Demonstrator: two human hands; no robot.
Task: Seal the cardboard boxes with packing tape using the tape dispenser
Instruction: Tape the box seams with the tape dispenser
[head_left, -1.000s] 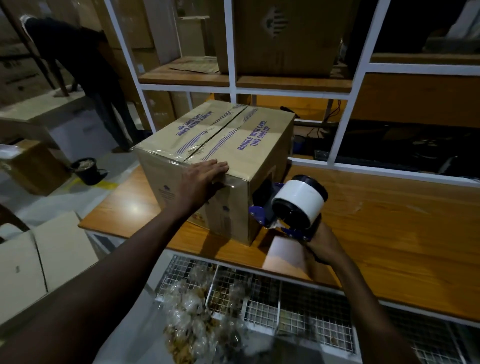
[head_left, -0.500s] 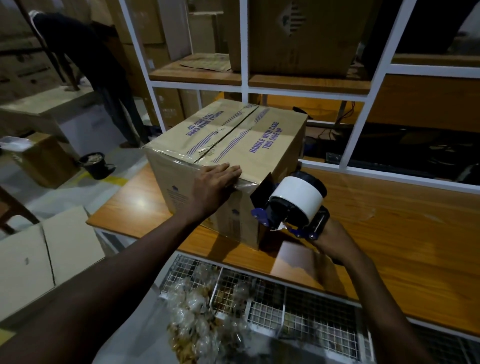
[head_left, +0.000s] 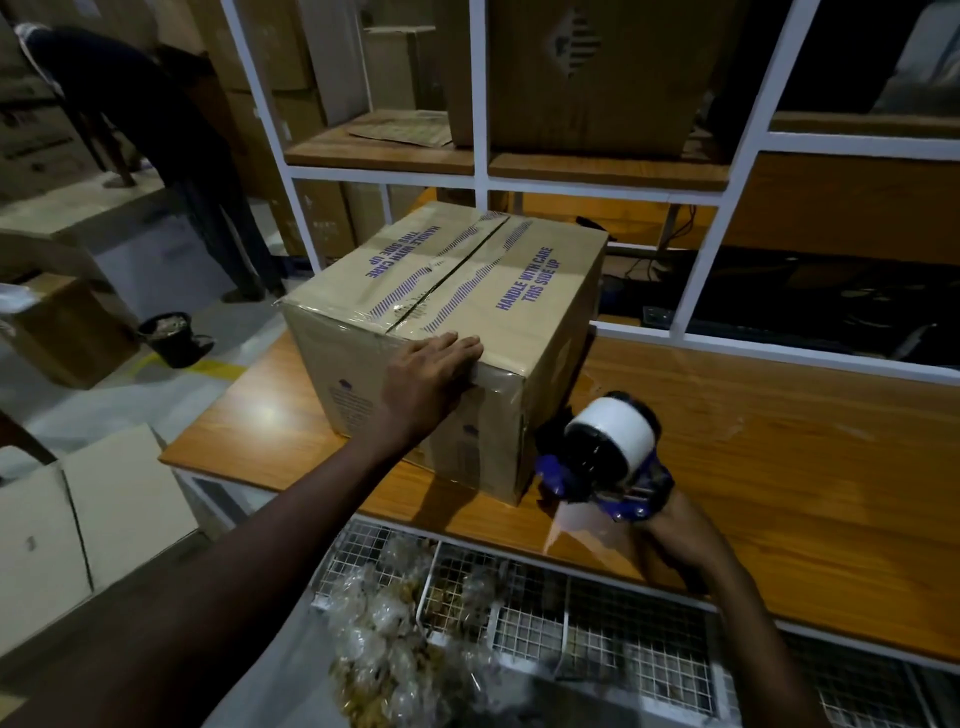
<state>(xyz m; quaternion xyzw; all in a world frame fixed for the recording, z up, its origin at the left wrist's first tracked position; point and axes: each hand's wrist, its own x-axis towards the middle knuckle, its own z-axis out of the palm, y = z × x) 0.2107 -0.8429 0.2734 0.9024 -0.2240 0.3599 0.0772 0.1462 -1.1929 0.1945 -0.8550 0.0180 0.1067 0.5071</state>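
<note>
A closed cardboard box (head_left: 524, 291) printed "HANDLE WITH CARE THIS SIDE UP" stands on the wooden table (head_left: 779, 467). Clear tape runs along its top seam and over the near top edge. My left hand (head_left: 426, 384) lies flat on that near top edge, fingers pressed on the tape. My right hand (head_left: 675, 530) grips the handle of a blue tape dispenser (head_left: 602, 457) with a white roll. The dispenser sits low at the box's right side face, close to the near right corner.
A white-framed shelf (head_left: 485, 176) with more boxes rises behind the table. A wire basket (head_left: 597, 634) holding plastic-wrapped items sits below the table's front edge. Flat cardboard (head_left: 78, 525) lies at left, with a person (head_left: 171, 145) bending and a dark bucket (head_left: 171, 338) on the floor.
The dispenser rose along the box's right side, then came back down near the table. My left hand stayed pressed on the near top edge.
</note>
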